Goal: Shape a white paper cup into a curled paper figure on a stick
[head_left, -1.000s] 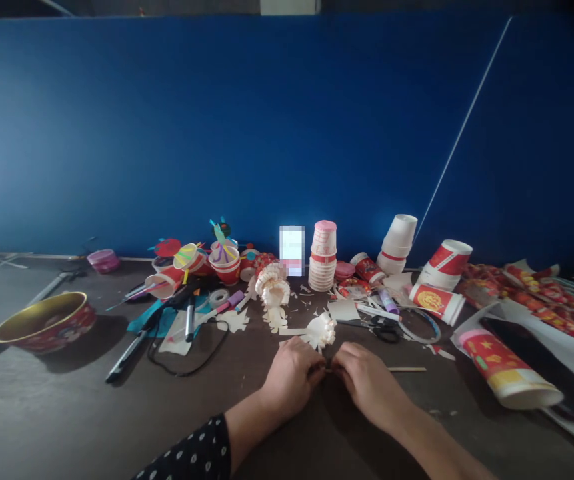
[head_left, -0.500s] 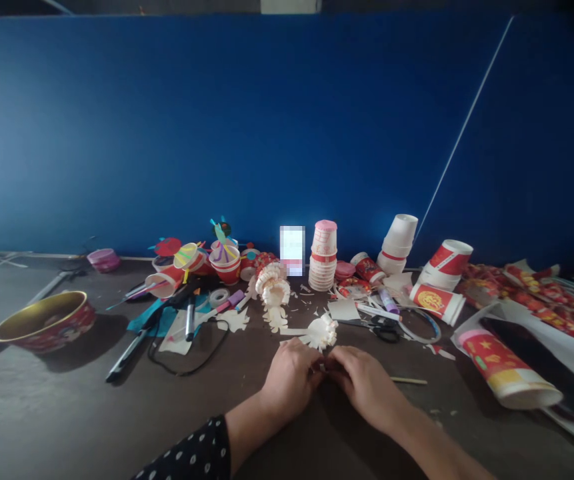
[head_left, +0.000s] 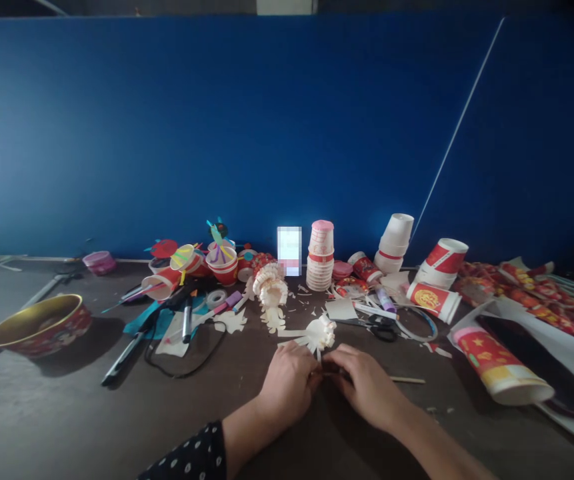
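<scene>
My left hand [head_left: 289, 383] and my right hand [head_left: 364, 383] rest on the dark table [head_left: 67, 427], fingertips meeting in a pinch just below a white fringed paper flower [head_left: 321, 332]. Both hands are closed on something small between them that I cannot make out. A thin wooden stick [head_left: 407, 380] pokes out to the right from under my right hand. My left forearm wears a dark dotted sleeve [head_left: 191, 460].
Behind the hands lie scissors [head_left: 379, 328], paper scraps, markers [head_left: 187, 323], a tape roll [head_left: 215, 298] and a black cable [head_left: 187, 370]. Stacks of red-and-white paper cups [head_left: 321, 257] line the blue wall. A gold-lined bowl [head_left: 37, 325] sits left; a toppled cup stack [head_left: 499, 367] lies right.
My right hand has slid left over the stick until its fingers meet those of my left hand. The view has shifted slightly.
</scene>
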The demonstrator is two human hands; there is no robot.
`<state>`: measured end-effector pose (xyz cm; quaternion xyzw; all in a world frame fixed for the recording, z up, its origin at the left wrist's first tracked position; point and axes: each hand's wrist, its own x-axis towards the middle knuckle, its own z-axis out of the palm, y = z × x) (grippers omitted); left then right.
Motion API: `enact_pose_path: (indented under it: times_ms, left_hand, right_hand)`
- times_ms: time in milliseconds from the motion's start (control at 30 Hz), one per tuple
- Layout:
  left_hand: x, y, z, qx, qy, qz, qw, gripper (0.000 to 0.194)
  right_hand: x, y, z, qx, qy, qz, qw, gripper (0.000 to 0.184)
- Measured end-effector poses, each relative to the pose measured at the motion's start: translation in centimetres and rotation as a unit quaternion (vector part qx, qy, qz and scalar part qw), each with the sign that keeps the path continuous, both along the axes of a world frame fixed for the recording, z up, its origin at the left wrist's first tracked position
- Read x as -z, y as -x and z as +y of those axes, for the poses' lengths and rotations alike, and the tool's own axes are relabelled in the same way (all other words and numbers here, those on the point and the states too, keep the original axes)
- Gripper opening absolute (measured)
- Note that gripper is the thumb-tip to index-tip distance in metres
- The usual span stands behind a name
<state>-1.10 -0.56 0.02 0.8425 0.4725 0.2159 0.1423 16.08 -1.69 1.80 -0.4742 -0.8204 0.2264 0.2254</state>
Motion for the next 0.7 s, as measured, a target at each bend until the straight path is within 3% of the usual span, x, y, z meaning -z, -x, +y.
enact_pose_path:
  times_ms: [167,500,700]
  left_hand:
    - [-0.4,-0.2,-0.2,-0.019,0.016,0.005,1.000,0.011]
    - [-1.0,0.0,0.0,-0.028,0.076,-0.022,0.996,0.007]
    - [-1.2,-0.2,-0.2,-0.025,0.074,-0.001,0.997,0.009]
  right_hand:
    - [-0.3,0.1,-0.1,-0.022,0.001,-0.029,0.999,0.035]
    - [0.0,0.3,-0.1,-0.018,-0.034,-0.095,0.995,0.030]
    - [-0.1,0.1,-0.3,-0.015,-0.039,-0.134,0.990,0.030]
